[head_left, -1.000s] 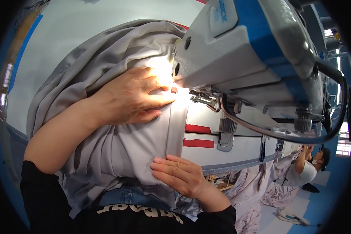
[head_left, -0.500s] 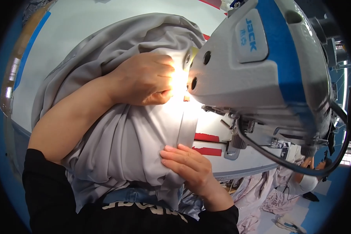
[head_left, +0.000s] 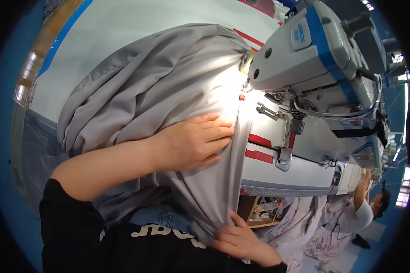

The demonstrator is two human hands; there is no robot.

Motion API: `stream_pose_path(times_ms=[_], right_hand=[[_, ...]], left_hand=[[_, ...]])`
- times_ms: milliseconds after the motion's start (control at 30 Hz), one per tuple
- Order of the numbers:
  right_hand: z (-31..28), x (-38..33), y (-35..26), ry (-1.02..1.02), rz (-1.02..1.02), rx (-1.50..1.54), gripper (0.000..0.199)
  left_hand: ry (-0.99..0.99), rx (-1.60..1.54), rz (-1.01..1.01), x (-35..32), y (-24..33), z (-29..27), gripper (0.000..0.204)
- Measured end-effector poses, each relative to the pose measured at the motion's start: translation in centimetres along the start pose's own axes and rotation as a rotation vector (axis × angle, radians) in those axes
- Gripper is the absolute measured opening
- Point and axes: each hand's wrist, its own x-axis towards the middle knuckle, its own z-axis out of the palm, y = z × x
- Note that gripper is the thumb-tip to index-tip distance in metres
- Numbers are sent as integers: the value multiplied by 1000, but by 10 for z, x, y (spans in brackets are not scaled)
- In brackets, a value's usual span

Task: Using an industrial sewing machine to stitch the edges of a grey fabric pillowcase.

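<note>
A large piece of grey fabric lies in loose folds over the table and down onto my lap. Its right edge runs under the lit needle area of a white and blue sewing machine. My left hand rests flat on the cloth just below the needle, its fingers stretched toward the edge. Closer to my body, my right hand grips the lower end of that edge, drawing the cloth into straight folds; motion slightly blurs its fingers.
Red tape strips mark the white tabletop right of the cloth, with a ruler strip along its front edge. Below stands a wooden shelf. Pale garments are heaped at right, where another person works.
My left hand has gone from a closed grip beside the needle to lying flat lower down. My right hand has moved toward my body and taken the fabric's edge. The view has shifted too.
</note>
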Motion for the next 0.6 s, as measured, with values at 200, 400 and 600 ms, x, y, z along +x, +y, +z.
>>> stream_pose_path(times_ms=[200,400,600], right_hand=[[-27,-37,-30,-115,364,730,20],[-43,-49,34,684,770,-235,34],[-35,-10,76,512,629,-315,59]], left_hand=[[-129,58,321,12,-5,-3,15],[-26,27,285,20,-3,11,15],[-247,79,251,14,-15,-13,69]])
